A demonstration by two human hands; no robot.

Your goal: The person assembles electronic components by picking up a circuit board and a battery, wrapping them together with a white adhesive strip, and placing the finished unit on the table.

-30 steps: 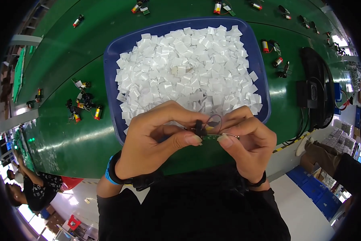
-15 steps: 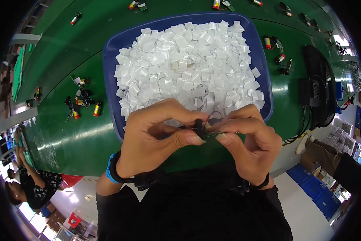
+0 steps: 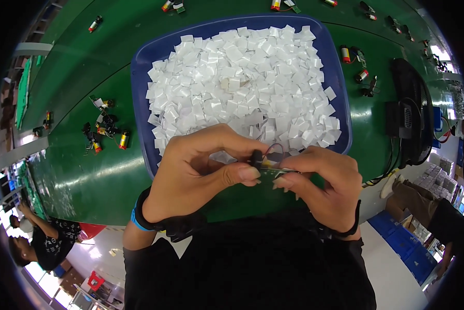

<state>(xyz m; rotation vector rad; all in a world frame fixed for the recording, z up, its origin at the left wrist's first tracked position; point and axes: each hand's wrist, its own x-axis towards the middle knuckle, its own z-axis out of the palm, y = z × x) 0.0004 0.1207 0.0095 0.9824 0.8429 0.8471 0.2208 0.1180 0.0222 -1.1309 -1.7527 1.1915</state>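
Observation:
My left hand (image 3: 201, 173) pinches a small black part (image 3: 256, 158) between thumb and fingers, over the near edge of the blue tray. Close beside it, my right hand (image 3: 330, 181) has thumb and forefinger closed on a thin, edge-on circuit board (image 3: 280, 169). A thin wire loop (image 3: 274, 148) arches up between black part and board. My fingertips hide much of both pieces. Behind my hands, the blue tray (image 3: 137, 98) is heaped with small white square pieces (image 3: 232, 57).
On the green table (image 3: 87, 175), small wired assemblies with red-and-yellow cylinders (image 3: 123, 139) lie left of the tray. More cylinders (image 3: 345, 53) lie right. A black mesh-backed object (image 3: 410, 111) and black box (image 3: 399, 119) stand further right. Another person (image 3: 48, 237) is at far left.
My right hand has shifted slightly, its fingers now more bent around the board's end. My left wrist has moved a little left. Both hands keep their hold.

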